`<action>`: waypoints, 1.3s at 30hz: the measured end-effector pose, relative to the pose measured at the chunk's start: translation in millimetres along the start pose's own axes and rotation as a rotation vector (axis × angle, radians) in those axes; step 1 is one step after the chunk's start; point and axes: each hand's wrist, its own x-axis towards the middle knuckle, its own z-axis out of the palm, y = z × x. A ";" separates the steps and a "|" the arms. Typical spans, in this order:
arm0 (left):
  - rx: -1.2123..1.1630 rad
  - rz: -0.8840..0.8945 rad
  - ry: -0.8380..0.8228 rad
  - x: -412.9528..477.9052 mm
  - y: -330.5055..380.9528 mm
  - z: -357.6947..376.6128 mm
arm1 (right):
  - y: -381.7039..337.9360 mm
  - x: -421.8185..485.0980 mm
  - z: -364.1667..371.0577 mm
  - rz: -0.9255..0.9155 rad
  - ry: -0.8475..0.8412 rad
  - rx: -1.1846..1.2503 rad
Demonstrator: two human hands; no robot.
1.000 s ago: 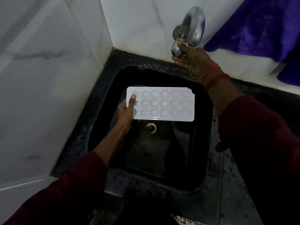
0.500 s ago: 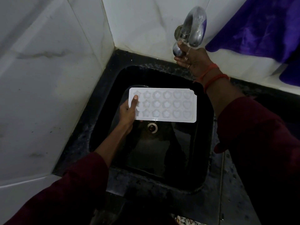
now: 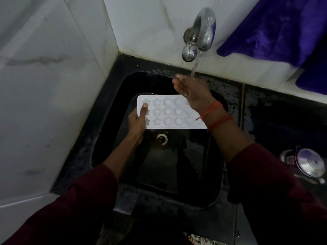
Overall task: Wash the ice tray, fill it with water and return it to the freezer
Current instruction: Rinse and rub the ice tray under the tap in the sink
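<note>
A white ice tray (image 3: 169,112) with star and round moulds hangs level over the black sink (image 3: 208,191). My left hand (image 3: 138,121) grips its left end, thumb on top. A chrome tap (image 3: 201,32) on the back wall runs a thin stream of water (image 3: 194,68). Below the spout, my right hand (image 3: 191,91) is under the stream, fingers loosely apart, holding nothing. It covers the tray's far right corner.
White marble tiles (image 3: 53,85) wall the left side and back. A purple cloth (image 3: 276,27) hangs at the upper right. A steel lidded vessel (image 3: 307,163) stands on the dark counter to the right. The sink drain (image 3: 161,138) lies below the tray.
My right hand has left the tap knob and dropped down over the tray. Water now runs from the spout. The tray has stayed in place.
</note>
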 end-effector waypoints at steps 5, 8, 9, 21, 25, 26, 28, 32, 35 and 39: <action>-0.003 -0.013 -0.010 1.1 -1.3 6.2 | 9.1 -23.9 -23.2 -0.247 0.060 -0.580; -0.015 -0.032 -0.021 1.8 -2.5 11.8 | 13.3 -24.8 -47.5 -0.480 0.181 -0.953; -0.022 -0.042 -0.024 1.4 -1.8 14.6 | 15.2 -25.8 -57.9 -0.533 0.228 -1.054; -0.157 -0.171 -0.223 -7.4 11.6 61.2 | 35.6 -45.5 -131.1 -0.560 0.504 -0.637; -0.071 -0.062 -0.257 -0.6 16.5 59.7 | 63.1 -48.2 -139.8 -0.481 0.509 -0.455; -0.052 -0.045 -0.262 0.8 16.4 59.6 | 69.3 -48.0 -140.7 -0.464 0.519 -0.428; -0.024 -0.018 -0.272 0.9 17.5 62.1 | 79.9 -47.7 -143.1 -0.420 0.541 -0.384; 0.023 0.013 -0.292 0.2 20.2 72.8 | 86.7 -46.3 -147.7 -0.393 0.606 -0.268; 0.061 0.030 -0.281 1.4 22.6 76.4 | 88.0 -41.9 -150.0 -0.375 0.620 -0.237; 0.114 0.049 -0.236 6.2 24.3 60.2 | 97.4 -33.0 -138.8 -0.306 0.596 -0.220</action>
